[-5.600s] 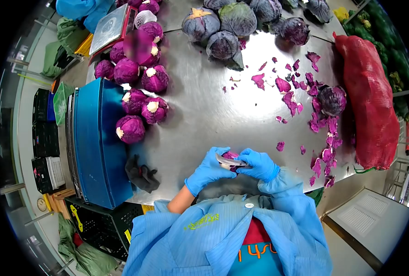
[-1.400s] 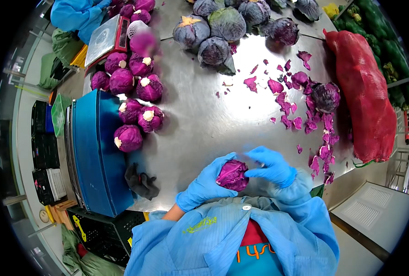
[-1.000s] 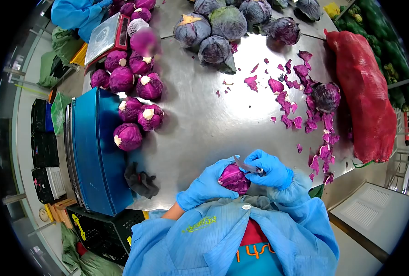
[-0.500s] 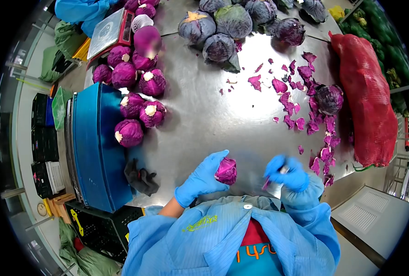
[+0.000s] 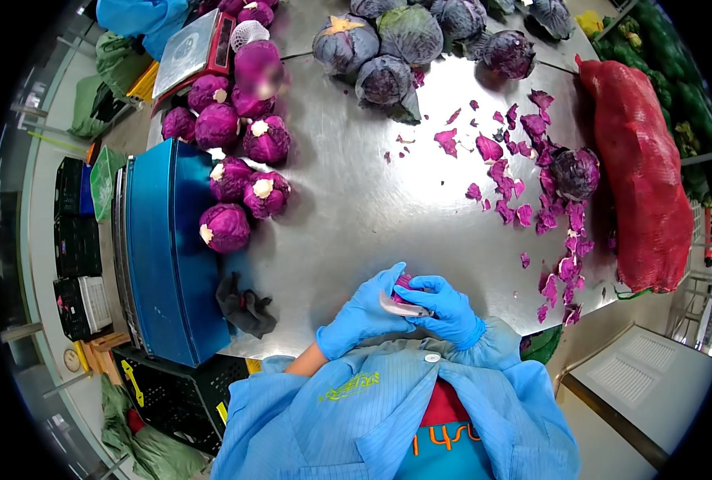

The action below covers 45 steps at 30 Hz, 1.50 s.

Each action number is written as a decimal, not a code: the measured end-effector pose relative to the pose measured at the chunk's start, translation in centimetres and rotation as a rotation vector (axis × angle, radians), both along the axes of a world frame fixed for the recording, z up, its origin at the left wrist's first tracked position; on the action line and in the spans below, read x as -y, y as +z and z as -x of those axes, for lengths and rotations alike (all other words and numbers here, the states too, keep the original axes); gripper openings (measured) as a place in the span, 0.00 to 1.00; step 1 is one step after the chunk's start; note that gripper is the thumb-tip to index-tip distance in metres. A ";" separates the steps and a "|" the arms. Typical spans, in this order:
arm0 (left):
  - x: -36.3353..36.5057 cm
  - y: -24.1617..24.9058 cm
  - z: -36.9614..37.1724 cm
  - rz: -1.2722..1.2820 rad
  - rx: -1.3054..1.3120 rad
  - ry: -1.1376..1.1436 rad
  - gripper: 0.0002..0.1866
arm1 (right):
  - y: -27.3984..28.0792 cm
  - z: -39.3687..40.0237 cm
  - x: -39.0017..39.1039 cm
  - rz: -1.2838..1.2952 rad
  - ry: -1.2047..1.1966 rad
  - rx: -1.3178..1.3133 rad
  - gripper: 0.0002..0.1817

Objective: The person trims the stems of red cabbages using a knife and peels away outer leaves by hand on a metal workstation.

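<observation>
My left hand (image 5: 366,314), in a blue glove, is closed around a small red cabbage (image 5: 405,285) near the table's front edge. In my gloved right hand (image 5: 452,310) is a knife (image 5: 398,306), its pale blade lying against the near side of that cabbage. The fingers of both hands cover much of the cabbage, and the knife's handle is hidden in my right palm. Left of my hands lies a crumpled black cloth or glove (image 5: 245,306). Torn purple leaves (image 5: 550,286) are scattered on the table to the right.
Trimmed red cabbages (image 5: 225,227) stand at left beside a blue box (image 5: 172,256) and a scale (image 5: 186,58). Untrimmed cabbages (image 5: 382,80) sit at the back of the steel table (image 5: 348,200). A full red mesh sack (image 5: 640,176) lies along the right edge.
My right hand has moved left from above the table to the cabbage, bringing the knife against it. A few more leaf scraps lie at right. My left hand still holds the cabbage.
</observation>
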<state>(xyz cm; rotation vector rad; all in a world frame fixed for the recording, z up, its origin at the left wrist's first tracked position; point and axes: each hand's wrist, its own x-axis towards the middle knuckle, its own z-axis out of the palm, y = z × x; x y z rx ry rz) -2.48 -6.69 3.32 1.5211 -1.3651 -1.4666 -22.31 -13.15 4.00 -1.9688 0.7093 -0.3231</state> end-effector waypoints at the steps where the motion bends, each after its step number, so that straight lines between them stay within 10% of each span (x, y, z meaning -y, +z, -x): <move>1: -0.1 -0.1 0.1 0.000 -0.001 0.008 0.51 | -0.6 0.3 -0.4 -0.018 -0.019 0.008 0.32; 10: 0.3 1.5 2.0 -0.018 0.039 -0.006 0.49 | -0.8 1.4 -0.6 -0.022 -0.070 0.034 0.21; 13: -0.6 0.1 2.7 0.349 0.229 0.046 0.37 | -0.8 2.3 0.4 -0.059 0.044 -0.098 0.21; 18: -0.5 1.2 2.9 0.168 0.273 -0.121 0.47 | -0.1 3.2 0.6 -0.040 0.082 -0.149 0.23; 22: 1.3 1.8 2.0 -0.033 -0.124 -0.093 0.49 | 0.5 2.3 0.3 -0.114 -0.140 0.035 0.29; 32: 0.0 1.0 2.1 0.005 0.054 0.100 0.52 | 0.6 1.3 -3.0 -0.007 -0.372 0.129 0.26; 39: 0.2 0.9 1.6 0.146 0.096 0.082 0.54 | 1.1 1.2 -1.5 -0.567 -0.769 0.148 0.12; 45: 0.5 0.7 1.4 0.257 0.156 0.102 0.54 | 1.6 0.5 -0.4 -0.099 -0.558 -0.012 0.07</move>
